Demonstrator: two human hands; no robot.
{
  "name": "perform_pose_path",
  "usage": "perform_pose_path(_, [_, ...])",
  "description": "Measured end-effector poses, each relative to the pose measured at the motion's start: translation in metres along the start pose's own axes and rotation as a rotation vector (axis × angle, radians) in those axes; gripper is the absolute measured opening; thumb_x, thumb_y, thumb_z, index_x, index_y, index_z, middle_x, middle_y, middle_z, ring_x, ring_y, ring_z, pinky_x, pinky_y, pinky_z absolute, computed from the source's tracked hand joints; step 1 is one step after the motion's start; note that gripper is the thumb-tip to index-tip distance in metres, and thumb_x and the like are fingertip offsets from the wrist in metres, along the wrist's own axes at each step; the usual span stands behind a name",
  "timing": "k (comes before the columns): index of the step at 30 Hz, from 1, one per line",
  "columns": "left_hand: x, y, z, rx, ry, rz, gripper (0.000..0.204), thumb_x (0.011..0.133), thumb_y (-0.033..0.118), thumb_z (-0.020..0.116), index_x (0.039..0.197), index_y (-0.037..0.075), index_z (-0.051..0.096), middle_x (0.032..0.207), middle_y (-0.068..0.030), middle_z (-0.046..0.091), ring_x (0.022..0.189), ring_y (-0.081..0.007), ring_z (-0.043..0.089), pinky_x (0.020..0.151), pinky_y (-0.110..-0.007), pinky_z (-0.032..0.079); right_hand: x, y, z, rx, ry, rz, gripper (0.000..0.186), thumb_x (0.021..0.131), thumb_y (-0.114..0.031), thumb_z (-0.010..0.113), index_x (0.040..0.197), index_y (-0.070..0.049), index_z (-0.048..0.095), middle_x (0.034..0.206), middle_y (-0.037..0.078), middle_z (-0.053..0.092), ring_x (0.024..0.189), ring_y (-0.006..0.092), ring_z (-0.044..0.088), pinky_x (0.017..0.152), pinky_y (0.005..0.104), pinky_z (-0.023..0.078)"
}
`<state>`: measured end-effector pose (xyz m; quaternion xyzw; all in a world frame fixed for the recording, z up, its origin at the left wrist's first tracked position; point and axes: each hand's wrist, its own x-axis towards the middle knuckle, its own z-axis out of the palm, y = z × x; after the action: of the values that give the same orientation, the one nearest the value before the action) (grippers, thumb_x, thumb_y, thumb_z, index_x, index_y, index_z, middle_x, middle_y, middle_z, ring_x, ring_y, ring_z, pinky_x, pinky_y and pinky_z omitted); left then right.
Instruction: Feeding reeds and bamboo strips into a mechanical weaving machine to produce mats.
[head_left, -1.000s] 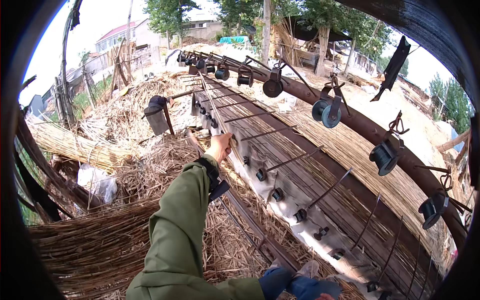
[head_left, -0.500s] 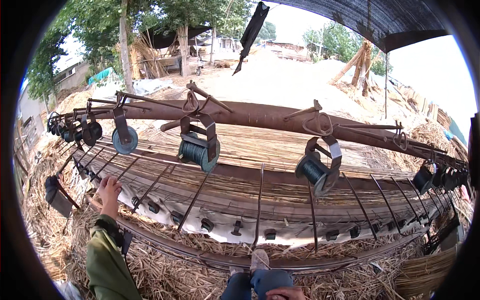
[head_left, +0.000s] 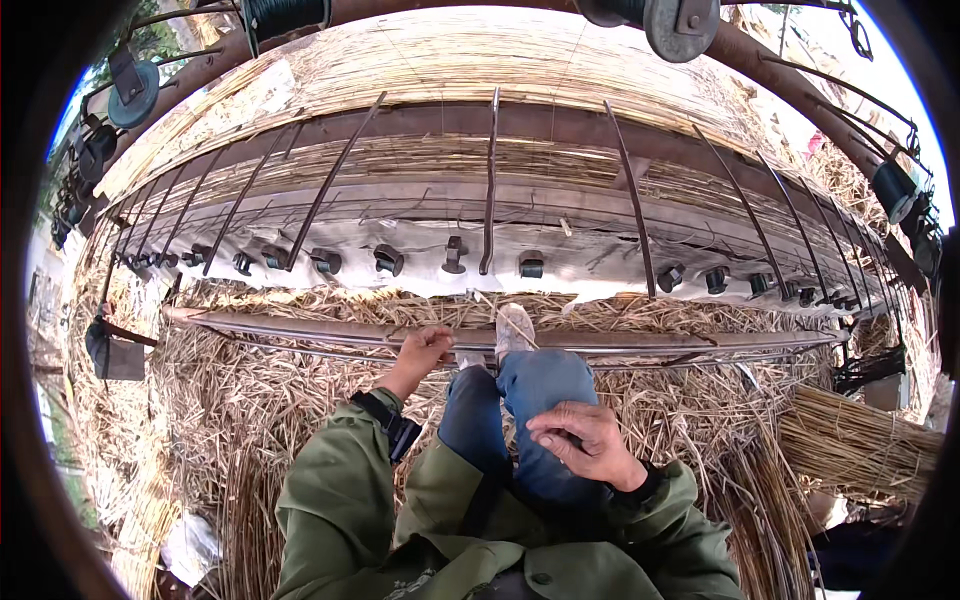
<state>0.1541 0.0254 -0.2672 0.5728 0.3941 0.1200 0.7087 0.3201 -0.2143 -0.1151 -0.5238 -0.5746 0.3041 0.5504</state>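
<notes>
My left hand [head_left: 422,355], fingers curled, is just above a long metal rail [head_left: 625,343] near my foot; whether anything is in it is hidden. My right hand [head_left: 585,440] hovers over my jeans-clad right leg [head_left: 540,385], fingers loosely bent and apart, nothing visible in them. My right shoe [head_left: 508,325] is at the rail. Beyond, a pale covered board [head_left: 610,262] carries a row of small dark spools [head_left: 530,265] below thin metal rods [head_left: 492,180]. Dry reeds [head_left: 470,60] lie lengthwise behind them.
A curved rusty beam [head_left: 750,72] overhead carries larger wire spools [head_left: 890,190] on brackets at both sides. A reed bundle [head_left: 850,440] lies at right, white plastic [head_left: 188,548] at lower left, a grey hanging piece [head_left: 125,358] at far left. Loose straw [head_left: 270,410] covers the ground.
The view has swung from along the frame to straight down at my legs. My left hand has left the spool board and is now lower, by the rail; my right hand is now fully visible.
</notes>
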Motion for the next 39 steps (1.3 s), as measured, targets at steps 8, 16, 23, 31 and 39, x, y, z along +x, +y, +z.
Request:
perform_pose_path(8, [0.109,-0.057,0.049,-0.308,0.079,-0.269,0.040,0.084,0.015,0.055,0.115,0.014,0.029,0.091,-0.0112,0.050,0.064,-0.0210,0.057,0.047,-0.032,0.043,0.003,-0.009,-0.020,-0.067,0.028,-0.043,0.013,0.081,-0.006,0.058,0.093,-0.001,0.062,0.076,0.010,0.062,0.067,0.0171,0.061,0.059,0.0269,0.047])
perform_pose_path(16, [0.161,-0.095,0.071,-0.641,-0.017,-0.229,0.017,0.086,0.022,0.054,0.093,0.007,0.051,0.074,-0.0068,0.057,0.066,-0.0189,0.058,0.053,-0.028,0.046,0.003,-0.016,-0.034,0.022,0.091,0.070,0.011,0.080,-0.005,0.060,0.089,-0.001,0.063,0.071,0.009,0.062,0.057,0.0160,0.060,0.052,0.0269,0.047])
perform_pose_path(23, [0.077,0.020,0.120,-0.271,-0.357,0.172,0.017,0.090,0.010,0.047,0.096,-0.002,0.057,0.089,-0.0095,0.060,0.077,-0.0145,0.059,0.069,-0.025,0.049,-0.003,-0.027,-0.018,0.119,0.129,0.100,0.011,0.083,-0.005,0.056,0.092,-0.001,0.062,0.068,0.005,0.061,0.052,0.0094,0.057,0.046,0.0224,0.045])
perform_pose_path(31, [-0.105,0.180,0.106,-0.569,-0.199,0.473,0.014,0.089,0.012,0.048,0.097,0.001,0.051,0.093,-0.0131,0.058,0.080,-0.0211,0.061,0.075,-0.033,0.052,-0.013,-0.016,-0.009,0.177,0.064,0.240,0.017,0.080,-0.003,0.060,0.096,-0.003,0.062,0.075,0.008,0.062,0.060,0.0121,0.059,0.054,0.0228,0.047])
perform_pose_path(39, [-0.121,0.234,0.021,-0.836,0.163,0.782,0.011,0.089,0.010,0.047,0.097,0.002,0.049,0.089,-0.0120,0.058,0.075,-0.0184,0.059,0.069,-0.029,0.051,-0.016,-0.006,0.004,0.017,0.059,0.072,0.014,0.077,0.002,0.060,0.091,-0.002,0.063,0.072,0.007,0.061,0.060,0.0124,0.059,0.053,0.0222,0.045])
